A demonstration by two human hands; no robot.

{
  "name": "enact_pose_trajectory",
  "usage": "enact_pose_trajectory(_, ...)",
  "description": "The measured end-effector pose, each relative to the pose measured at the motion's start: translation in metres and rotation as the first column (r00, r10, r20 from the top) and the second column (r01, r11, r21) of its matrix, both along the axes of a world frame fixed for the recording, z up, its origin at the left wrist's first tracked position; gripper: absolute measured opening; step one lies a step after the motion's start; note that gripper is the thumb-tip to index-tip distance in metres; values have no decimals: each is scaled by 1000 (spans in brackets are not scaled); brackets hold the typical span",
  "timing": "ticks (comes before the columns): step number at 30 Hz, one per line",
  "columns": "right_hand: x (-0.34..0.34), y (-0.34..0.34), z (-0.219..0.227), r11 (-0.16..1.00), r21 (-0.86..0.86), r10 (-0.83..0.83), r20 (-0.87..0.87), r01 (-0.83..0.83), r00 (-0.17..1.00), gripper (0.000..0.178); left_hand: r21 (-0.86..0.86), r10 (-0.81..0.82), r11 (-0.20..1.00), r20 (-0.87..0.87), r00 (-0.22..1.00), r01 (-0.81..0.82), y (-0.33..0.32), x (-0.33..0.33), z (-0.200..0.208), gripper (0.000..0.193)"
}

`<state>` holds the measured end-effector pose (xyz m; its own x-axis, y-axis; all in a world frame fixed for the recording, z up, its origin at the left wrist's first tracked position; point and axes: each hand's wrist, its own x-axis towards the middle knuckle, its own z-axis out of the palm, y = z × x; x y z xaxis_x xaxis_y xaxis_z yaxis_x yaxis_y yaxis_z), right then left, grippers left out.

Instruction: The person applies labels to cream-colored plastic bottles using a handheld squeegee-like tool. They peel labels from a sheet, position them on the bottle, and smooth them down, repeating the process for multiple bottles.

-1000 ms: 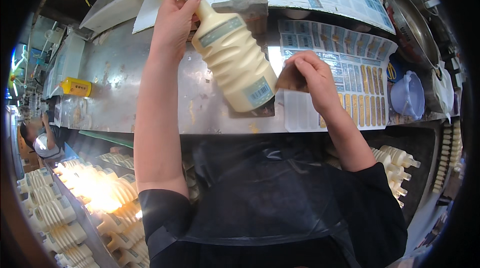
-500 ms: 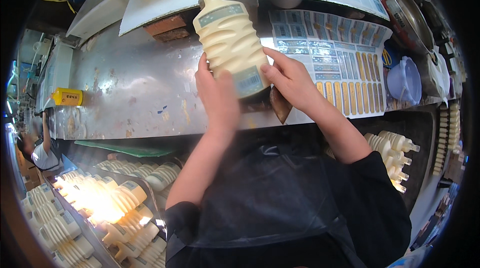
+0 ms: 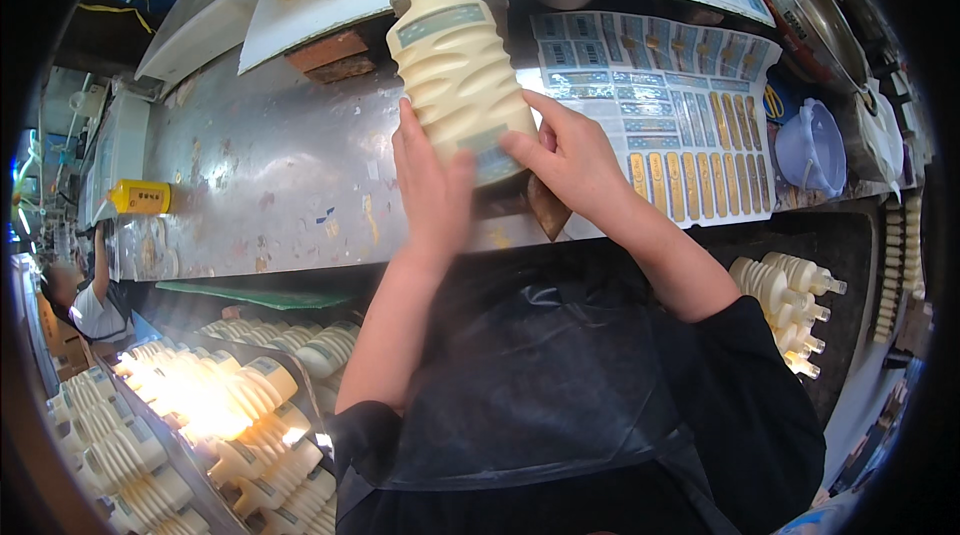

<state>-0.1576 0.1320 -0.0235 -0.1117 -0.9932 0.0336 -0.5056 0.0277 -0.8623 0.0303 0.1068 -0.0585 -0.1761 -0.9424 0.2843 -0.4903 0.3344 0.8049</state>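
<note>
A cream-coloured bottle (image 3: 455, 80) with wavy ridged sides and a clear glass mouth lies between my hands, its neck pointing away from me. It bears a blue-grey label near the shoulder and another near the base. My right hand (image 3: 580, 157) grips the lower right side, thumb on the front by the lower label. My left hand (image 3: 432, 185) is at the lower left, its fingers along the side and its thumb, blurred by motion, over the lower label. A brown wedge-shaped piece (image 3: 548, 207) sits under the bottle's base by my right hand.
Sheets of blue and gold labels (image 3: 690, 125) lie right of the bottle, beside a lilac bucket (image 3: 810, 150). A yellow container (image 3: 140, 197) stands at the metal table's left. Bricks (image 3: 328, 53) prop a white shelf. Cream bottles (image 3: 255, 405) fill trays lower left. A person (image 3: 88, 295) is far left.
My left thumb has shifted over the lower label, which it now covers more. The bottle stays in nearly the same place, and my right hand has hardly moved.
</note>
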Motion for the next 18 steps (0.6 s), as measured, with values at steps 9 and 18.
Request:
enact_pose_trajectory(9, 7, 0, 23, 989, 146, 12, -46, -5, 999, 71, 296, 171, 952, -303, 937, -78, -1, -18, 11, 77)
enact_pose_trajectory(18, 8, -2, 16, 991, 136, -16, -35, 21, 999, 76, 141, 15, 990, -120, 993, 2, 0, -4, 8, 77)
